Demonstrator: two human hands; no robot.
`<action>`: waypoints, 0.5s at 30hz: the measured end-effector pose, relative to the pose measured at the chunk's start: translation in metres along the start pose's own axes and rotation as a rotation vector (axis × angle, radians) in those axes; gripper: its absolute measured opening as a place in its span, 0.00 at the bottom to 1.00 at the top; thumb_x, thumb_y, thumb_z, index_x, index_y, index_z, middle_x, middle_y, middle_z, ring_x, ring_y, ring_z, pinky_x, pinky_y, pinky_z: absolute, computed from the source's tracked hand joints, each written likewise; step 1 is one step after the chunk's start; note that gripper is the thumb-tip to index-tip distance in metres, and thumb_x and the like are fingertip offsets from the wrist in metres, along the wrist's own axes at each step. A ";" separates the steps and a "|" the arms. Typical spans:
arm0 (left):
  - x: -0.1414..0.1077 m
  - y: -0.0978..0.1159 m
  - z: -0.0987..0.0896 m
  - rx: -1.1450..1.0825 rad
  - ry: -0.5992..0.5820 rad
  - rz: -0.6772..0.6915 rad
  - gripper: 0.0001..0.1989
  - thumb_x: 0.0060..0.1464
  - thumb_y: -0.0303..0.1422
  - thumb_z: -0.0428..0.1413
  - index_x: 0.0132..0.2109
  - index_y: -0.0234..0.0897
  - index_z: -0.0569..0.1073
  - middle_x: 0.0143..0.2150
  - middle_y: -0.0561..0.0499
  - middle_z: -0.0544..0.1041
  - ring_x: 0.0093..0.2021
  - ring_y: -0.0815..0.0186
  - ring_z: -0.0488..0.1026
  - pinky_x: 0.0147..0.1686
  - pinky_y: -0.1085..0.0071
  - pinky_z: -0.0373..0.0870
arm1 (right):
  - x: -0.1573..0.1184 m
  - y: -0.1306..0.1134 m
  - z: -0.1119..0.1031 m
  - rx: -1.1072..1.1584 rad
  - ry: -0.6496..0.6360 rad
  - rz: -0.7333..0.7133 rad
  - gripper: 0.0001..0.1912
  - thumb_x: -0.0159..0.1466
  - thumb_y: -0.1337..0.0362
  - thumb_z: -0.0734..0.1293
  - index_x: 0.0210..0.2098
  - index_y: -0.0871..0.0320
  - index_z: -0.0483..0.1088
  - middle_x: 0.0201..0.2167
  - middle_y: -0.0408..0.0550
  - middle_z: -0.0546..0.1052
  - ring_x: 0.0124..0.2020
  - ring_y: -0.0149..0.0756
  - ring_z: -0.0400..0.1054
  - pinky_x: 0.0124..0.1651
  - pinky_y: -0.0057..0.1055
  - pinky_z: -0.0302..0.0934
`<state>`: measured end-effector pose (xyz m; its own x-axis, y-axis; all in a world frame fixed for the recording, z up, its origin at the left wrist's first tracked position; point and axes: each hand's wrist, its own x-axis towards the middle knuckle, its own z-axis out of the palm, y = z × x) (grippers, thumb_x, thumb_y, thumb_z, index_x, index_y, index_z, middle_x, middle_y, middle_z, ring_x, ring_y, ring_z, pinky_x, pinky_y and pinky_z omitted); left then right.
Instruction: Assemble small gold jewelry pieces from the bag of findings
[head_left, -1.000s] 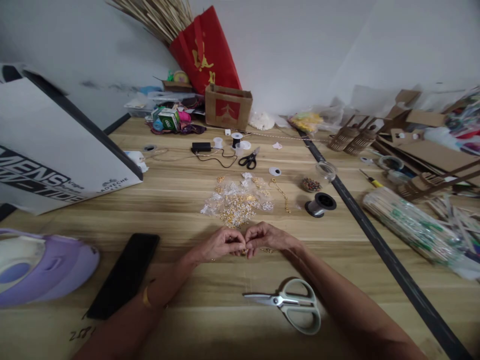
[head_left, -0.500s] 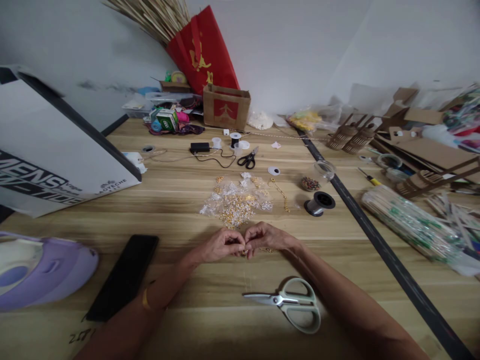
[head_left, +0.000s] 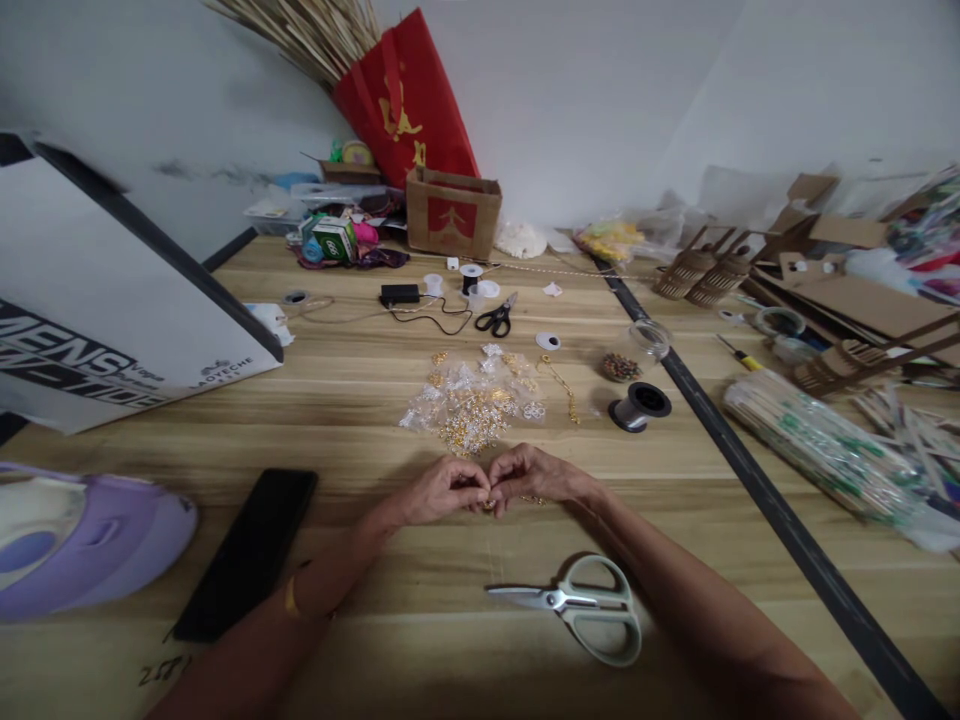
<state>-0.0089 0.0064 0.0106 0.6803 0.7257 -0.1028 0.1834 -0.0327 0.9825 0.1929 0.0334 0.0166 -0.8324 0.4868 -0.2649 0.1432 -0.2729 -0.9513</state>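
My left hand [head_left: 448, 490] and my right hand [head_left: 531, 474] meet fingertip to fingertip just above the table. Both are closed in a pinch on a small gold chain [head_left: 534, 500], mostly hidden by the fingers; a bit of it shows under the right hand. Right beyond the hands lies a heap of gold and silver jewellery findings [head_left: 474, 422], with small clear plastic bags [head_left: 450, 385] among them. A second gold chain [head_left: 562, 388] lies to the right of the heap. Nearer to me, light-green-handled scissors [head_left: 600, 608] rest with blades pointing left.
A black phone [head_left: 247, 555] and a purple-and-white device [head_left: 97, 545] lie to the left. At right stand a wire spool [head_left: 639, 407] and a jar of beads [head_left: 622, 366]. Black scissors [head_left: 496, 318] lie farther back. Wrapped sticks [head_left: 817, 445] lie far right.
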 end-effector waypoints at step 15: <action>0.000 0.000 0.000 -0.034 0.047 -0.085 0.15 0.53 0.40 0.56 0.32 0.29 0.75 0.25 0.49 0.75 0.25 0.70 0.72 0.27 0.76 0.68 | 0.001 0.009 0.000 -0.184 0.099 -0.067 0.15 0.57 0.55 0.69 0.31 0.63 0.72 0.27 0.47 0.76 0.27 0.30 0.70 0.33 0.28 0.63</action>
<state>-0.0086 0.0066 0.0105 0.6292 0.7563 -0.1794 0.2144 0.0530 0.9753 0.1930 0.0315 0.0077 -0.7880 0.5804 -0.2055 0.1919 -0.0855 -0.9777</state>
